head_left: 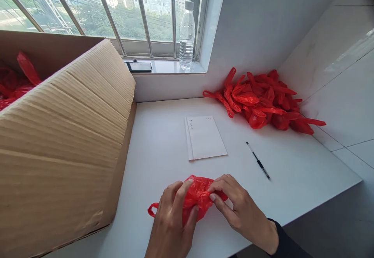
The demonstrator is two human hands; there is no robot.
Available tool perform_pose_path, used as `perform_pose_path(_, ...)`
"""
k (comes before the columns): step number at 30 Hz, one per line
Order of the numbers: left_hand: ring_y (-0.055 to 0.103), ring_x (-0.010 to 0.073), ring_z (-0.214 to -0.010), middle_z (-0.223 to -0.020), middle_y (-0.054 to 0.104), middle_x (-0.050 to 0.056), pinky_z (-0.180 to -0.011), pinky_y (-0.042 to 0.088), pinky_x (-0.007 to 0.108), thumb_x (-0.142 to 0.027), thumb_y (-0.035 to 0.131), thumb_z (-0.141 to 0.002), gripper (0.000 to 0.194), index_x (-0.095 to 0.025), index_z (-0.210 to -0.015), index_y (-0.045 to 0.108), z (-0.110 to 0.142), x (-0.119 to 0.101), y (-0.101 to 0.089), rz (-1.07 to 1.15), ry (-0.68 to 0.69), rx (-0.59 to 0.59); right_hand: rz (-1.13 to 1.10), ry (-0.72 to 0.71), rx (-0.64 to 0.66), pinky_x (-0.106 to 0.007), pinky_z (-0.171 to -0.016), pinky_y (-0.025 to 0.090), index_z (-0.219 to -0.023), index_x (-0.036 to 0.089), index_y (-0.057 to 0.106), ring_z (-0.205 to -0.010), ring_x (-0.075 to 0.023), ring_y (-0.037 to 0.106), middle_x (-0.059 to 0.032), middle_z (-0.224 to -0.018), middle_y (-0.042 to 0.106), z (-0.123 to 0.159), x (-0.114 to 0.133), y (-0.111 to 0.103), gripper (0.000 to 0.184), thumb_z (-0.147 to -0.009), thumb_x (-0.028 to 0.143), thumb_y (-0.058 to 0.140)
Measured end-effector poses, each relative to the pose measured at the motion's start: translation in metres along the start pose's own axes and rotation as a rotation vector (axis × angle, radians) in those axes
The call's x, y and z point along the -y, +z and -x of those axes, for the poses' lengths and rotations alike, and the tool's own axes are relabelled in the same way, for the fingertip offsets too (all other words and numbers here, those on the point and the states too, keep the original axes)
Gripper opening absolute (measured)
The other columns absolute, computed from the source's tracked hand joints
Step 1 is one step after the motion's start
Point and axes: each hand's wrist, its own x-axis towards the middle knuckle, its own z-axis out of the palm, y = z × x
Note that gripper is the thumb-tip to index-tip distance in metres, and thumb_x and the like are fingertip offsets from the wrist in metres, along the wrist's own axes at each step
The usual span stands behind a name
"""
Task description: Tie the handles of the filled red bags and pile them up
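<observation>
A crumpled red plastic bag (196, 195) lies near the front edge of the white table (306, 172). My left hand (172, 219) is closed around its left side, with a bag handle loop sticking out below the thumb. My right hand (238, 207) pinches the bag's right side with fingertips. Both hands meet over the bag.
A large open cardboard box (67, 141) fills the left and holds more red bags. A heap of red bags (263, 100) lies at the back right. White paper sheets (204, 137) and a pen (258, 160) lie mid-table. A water bottle (187, 36) and phone (139, 67) rest on the windowsill.
</observation>
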Motion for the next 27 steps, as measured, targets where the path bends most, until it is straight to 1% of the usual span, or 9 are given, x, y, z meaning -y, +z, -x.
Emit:
perform_pose_path(1,0.065,0.0244,-0.105,-0.125,0.061,0.009,-0.08,0.059,0.037,-0.026,0.055,-0.1,0.052,-0.034,-0.149,0.04,0.0,0.0,-0.003,0.03,-0.029,0.029,-0.006,-0.02,-0.029,-0.039,-0.084,0.045,-0.108,0.028,0.056,-0.096,-0.02,0.055,0.0006,-0.103,0.063,0.001,0.0,0.001,0.016,-0.104,0.014,0.049)
perform_pose_path(3,0.066,0.0234,-0.095,-0.109,0.068,0.005,-0.078,0.059,0.037,-0.031,0.055,-0.1,0.041,-0.033,-0.14,0.05,0.0,-0.002,-0.008,0.105,-0.075,0.093,-0.004,-0.06,-0.07,-0.039,-0.087,0.044,-0.11,0.028,0.056,-0.095,-0.019,0.056,0.0015,-0.101,0.064,0.003,0.001,0.0,0.018,-0.104,0.013,0.05)
perform_pose_path(6,0.065,0.022,-0.082,-0.088,0.07,0.002,-0.07,0.055,0.033,-0.034,0.054,-0.099,0.013,-0.029,-0.105,0.064,0.0,-0.005,-0.014,0.163,-0.149,0.15,0.058,-0.078,-0.114,-0.042,-0.096,0.041,-0.111,0.029,0.058,-0.094,-0.0183,0.059,0.0033,-0.099,0.067,0.004,0.0,-0.002,0.021,-0.104,0.011,0.05)
perform_pose_path(9,0.062,0.0193,-0.072,-0.076,0.066,0.001,-0.059,0.048,0.027,-0.038,0.053,-0.099,0.018,-0.025,-0.088,0.061,0.001,-0.007,-0.018,0.23,-0.255,0.146,0.153,-0.045,-0.154,-0.045,-0.102,0.036,-0.109,0.031,0.061,-0.106,-0.0209,0.057,0.0024,-0.109,0.067,0.006,0.001,-0.004,0.018,-0.104,0.015,0.054)
perform_pose_path(13,0.06,0.0177,-0.073,-0.08,0.065,0.001,-0.056,0.043,0.025,-0.042,0.053,-0.1,0.022,-0.024,-0.09,0.061,0.001,-0.012,-0.022,0.373,-0.311,0.137,0.218,-0.058,-0.206,-0.047,-0.103,0.036,-0.118,0.028,0.06,-0.119,-0.0269,0.048,-0.0049,-0.122,0.059,0.009,0.006,-0.002,0.017,-0.102,0.023,0.059)
perform_pose_path(17,0.055,0.0178,-0.075,-0.077,0.061,0.0,-0.064,0.043,0.027,-0.042,0.053,-0.1,0.025,-0.024,-0.083,0.059,-0.001,-0.018,-0.022,0.399,-0.286,0.119,0.246,-0.135,-0.174,-0.052,-0.107,0.03,-0.109,0.027,0.059,-0.103,-0.0246,0.052,-0.0028,-0.104,0.059,0.007,0.006,0.001,0.01,-0.102,0.02,0.058)
perform_pose_path(20,0.055,0.0178,-0.075,-0.075,0.06,0.0,-0.064,0.042,0.027,-0.04,0.052,-0.101,0.029,-0.024,-0.077,0.057,0.001,-0.016,-0.025,0.348,-0.264,0.079,0.217,-0.046,-0.171,-0.05,-0.1,0.035,-0.101,0.026,0.055,-0.097,-0.0241,0.053,-0.0018,-0.099,0.061,0.007,-0.001,-0.004,0.008,-0.104,0.019,0.051)
perform_pose_path(24,0.058,0.0193,-0.079,-0.078,0.061,0.001,-0.058,0.042,0.026,-0.048,0.05,-0.101,0.032,-0.025,-0.08,0.058,0.004,-0.007,-0.031,0.356,-0.383,0.09,0.159,0.142,-0.226,-0.046,-0.088,0.04,-0.101,0.027,0.053,-0.1,-0.026,0.052,-0.0032,-0.102,0.061,0.013,-0.009,-0.012,0.01,-0.108,0.03,0.047)
perform_pose_path(27,0.061,0.02,-0.079,-0.082,0.063,0.002,-0.056,0.044,0.026,-0.051,0.05,-0.1,0.031,-0.026,-0.086,0.061,0.004,-0.006,-0.032,0.398,-0.393,0.131,0.129,0.149,-0.199,-0.045,-0.09,0.04,-0.116,0.029,0.054,-0.101,-0.0257,0.053,-0.0026,-0.106,0.062,0.014,-0.006,-0.009,0.012,-0.106,0.035,0.052)
